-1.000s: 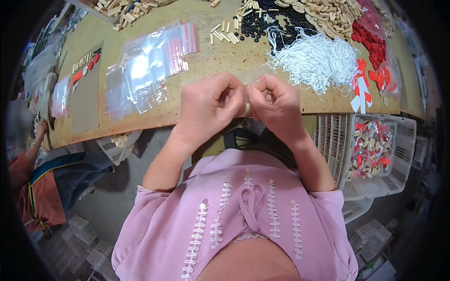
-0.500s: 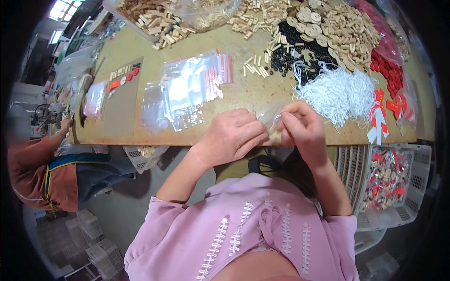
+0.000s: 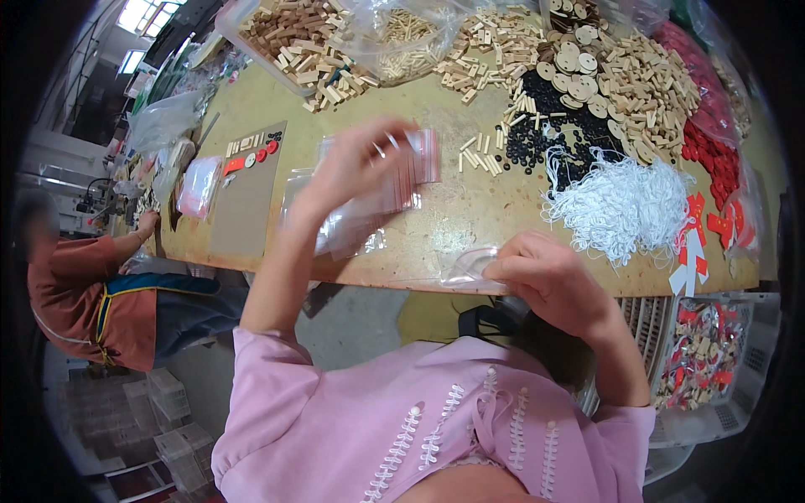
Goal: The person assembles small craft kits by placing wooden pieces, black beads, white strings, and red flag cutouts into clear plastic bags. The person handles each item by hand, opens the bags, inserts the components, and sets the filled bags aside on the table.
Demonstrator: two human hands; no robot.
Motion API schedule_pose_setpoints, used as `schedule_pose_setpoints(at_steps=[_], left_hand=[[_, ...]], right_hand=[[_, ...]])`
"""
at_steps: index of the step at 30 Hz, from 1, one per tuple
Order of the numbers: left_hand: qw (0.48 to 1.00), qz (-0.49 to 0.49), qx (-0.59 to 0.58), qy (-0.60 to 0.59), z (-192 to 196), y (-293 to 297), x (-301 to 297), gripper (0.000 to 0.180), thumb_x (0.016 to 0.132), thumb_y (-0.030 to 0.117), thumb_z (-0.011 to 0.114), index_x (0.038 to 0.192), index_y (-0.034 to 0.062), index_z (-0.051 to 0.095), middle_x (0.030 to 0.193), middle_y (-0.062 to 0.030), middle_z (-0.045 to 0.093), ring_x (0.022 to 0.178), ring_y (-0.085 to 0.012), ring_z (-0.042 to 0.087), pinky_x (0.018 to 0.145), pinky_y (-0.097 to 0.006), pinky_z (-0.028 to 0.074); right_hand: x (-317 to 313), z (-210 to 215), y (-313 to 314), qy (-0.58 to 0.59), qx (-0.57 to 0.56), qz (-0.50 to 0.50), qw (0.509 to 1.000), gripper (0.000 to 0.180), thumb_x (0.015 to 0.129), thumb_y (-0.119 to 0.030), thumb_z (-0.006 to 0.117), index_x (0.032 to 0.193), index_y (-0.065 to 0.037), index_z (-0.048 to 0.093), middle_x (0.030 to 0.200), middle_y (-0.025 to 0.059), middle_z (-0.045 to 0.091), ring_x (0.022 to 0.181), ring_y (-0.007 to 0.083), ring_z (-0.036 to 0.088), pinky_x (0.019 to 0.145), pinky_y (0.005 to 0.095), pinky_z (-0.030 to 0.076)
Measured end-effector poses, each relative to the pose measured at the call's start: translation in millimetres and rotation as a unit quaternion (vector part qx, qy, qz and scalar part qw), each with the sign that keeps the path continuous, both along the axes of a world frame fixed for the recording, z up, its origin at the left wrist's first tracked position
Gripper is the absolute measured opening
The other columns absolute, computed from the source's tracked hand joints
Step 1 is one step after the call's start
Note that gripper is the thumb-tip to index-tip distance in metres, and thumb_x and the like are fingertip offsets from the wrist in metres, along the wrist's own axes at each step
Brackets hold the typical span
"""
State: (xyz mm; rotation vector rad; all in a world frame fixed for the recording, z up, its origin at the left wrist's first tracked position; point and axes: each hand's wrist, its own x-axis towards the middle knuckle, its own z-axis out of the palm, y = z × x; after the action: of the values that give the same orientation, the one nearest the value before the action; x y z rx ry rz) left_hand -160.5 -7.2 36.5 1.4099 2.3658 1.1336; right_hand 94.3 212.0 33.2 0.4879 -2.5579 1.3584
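Half a second ago both hands worked close together at the table's near edge; now the left hand (image 3: 356,168) has lifted away and reaches, blurred, over the stack of clear zip bags (image 3: 369,201), fingers loosely curled, whether pinching one I cannot tell. Nearer the body, the right hand (image 3: 549,277) stays at the edge, fingertips pinched on a small clear bag (image 3: 470,268) that lies flat on the wooden table (image 3: 419,109). Beyond lie white cords (image 3: 625,205), black beads (image 3: 545,134), wooden pieces (image 3: 620,75) and red pieces (image 3: 713,151) in heaps. Judging by those heaps and the thick stack, most of the bagging looks left to do.
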Motion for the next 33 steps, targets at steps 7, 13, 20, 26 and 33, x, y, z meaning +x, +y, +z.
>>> schedule_pose_setpoints(at_steps=[7, 13, 20, 26, 33], left_hand=[[0.928, 0.259, -0.132, 0.232, -48, 9, -169, 0.052, 0.087, 0.039, 0.081, 0.122, 0.0038, 0.066, 0.106, -0.0165, 0.067, 0.096, -0.0277, 0.068, 0.080, -0.039, 0.056], [0.938, 0.214, -0.139, 0.233, -55, 6, -155, 0.040, 0.090, 0.030, 0.079, 0.122, 0.0095, 0.066, 0.113, -0.0152, 0.064, 0.096, -0.0287, 0.067, 0.086, -0.038, 0.056], [0.991, 0.059, -0.100, 0.070, -41, -49, -137, 0.022, 0.095, 0.009, 0.072, 0.116, 0.0059, 0.067, 0.113, -0.0054, 0.065, 0.097, -0.0155, 0.067, 0.083, -0.030, 0.056], [0.980, 0.196, -0.002, -0.045, -50, -58, -148, 0.018, 0.094, 0.011, 0.073, 0.110, 0.0036, 0.069, 0.094, -0.0021, 0.071, 0.085, -0.0089, 0.066, 0.075, -0.028, 0.054], [0.962, 0.150, -0.089, 0.209, -34, -7, -112, 0.021, 0.089, 0.012, 0.072, 0.110, 0.0122, 0.074, 0.097, -0.0050, 0.070, 0.084, -0.0228, 0.070, 0.077, -0.036, 0.056]], right_hand=[[6, -13, -13, 0.015, -0.026, -0.037, 0.999, 0.014, 0.088, 0.002, 0.066, 0.099, -0.006, 0.069, 0.089, 0.0102, 0.063, 0.087, 0.0311, 0.063, 0.074, 0.0401, 0.052], [12, -17, -8, 0.025, -0.006, -0.064, 0.998, 0.016, 0.087, 0.001, 0.068, 0.102, -0.005, 0.070, 0.089, 0.0099, 0.062, 0.088, 0.0310, 0.063, 0.075, 0.0399, 0.052], [16, -16, -9, 0.027, -0.024, -0.062, 0.997, 0.017, 0.087, 0.002, 0.068, 0.103, -0.005, 0.070, 0.090, 0.0102, 0.063, 0.088, 0.0308, 0.063, 0.075, 0.0399, 0.052], [17, -13, -11, 0.046, -0.022, -0.072, 0.996, 0.016, 0.088, 0.002, 0.070, 0.102, -0.004, 0.071, 0.086, 0.0105, 0.063, 0.083, 0.0305, 0.063, 0.072, 0.0394, 0.052], [21, -9, -15, 0.059, -0.012, -0.107, 0.992, 0.015, 0.088, 0.002, 0.070, 0.102, -0.005, 0.071, 0.086, 0.0104, 0.064, 0.080, 0.0305, 0.064, 0.070, 0.0397, 0.052]])
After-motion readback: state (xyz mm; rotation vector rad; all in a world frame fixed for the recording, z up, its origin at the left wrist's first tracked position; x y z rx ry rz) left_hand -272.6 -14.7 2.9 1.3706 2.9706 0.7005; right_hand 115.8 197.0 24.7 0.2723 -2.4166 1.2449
